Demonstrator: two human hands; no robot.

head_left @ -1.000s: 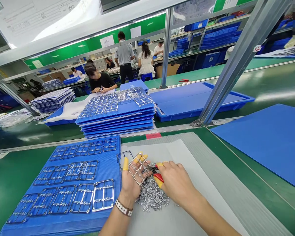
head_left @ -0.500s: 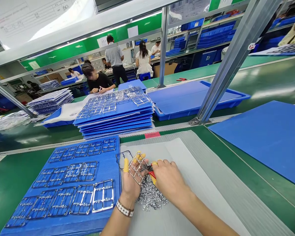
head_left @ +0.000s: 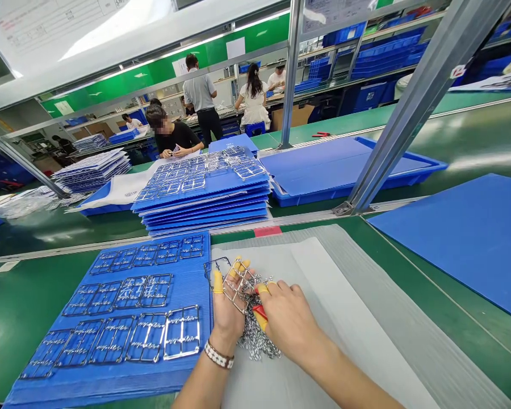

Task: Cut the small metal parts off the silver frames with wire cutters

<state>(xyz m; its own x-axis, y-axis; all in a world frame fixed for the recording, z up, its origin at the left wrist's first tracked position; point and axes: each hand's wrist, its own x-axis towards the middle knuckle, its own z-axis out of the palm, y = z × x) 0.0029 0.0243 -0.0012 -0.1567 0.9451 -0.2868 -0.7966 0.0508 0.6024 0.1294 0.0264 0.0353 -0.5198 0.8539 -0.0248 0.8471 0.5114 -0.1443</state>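
Note:
My left hand [head_left: 229, 309], palm up with yellow finger covers, holds a small silver metal frame [head_left: 237, 287] with crossbars. My right hand [head_left: 287, 318] is closed round a red-handled tool [head_left: 259, 312], whose tip is at the frame's right side. Beneath both hands lies a pile of small silver pieces [head_left: 258, 341] on a pale sheet [head_left: 323, 318]. Another dark frame [head_left: 213, 271] rests just behind my left hand. On the blue corrugated board [head_left: 162, 378] at the left, several similar frames [head_left: 147, 336] are laid out in three rows.
Behind the work surface stands a stack of blue boards [head_left: 204, 213] topped with frames. A blue tray [head_left: 298, 199] is right of it, near a slanted metal post [head_left: 404, 108]. A blue sheet [head_left: 460, 233] lies at the right. A person in black [head_left: 181, 136] sits opposite; others are farther back.
The view has shifted slightly, moving the background a little to the right. My right hand and the red-handled tool have moved slightly left, against the frame in my left hand.

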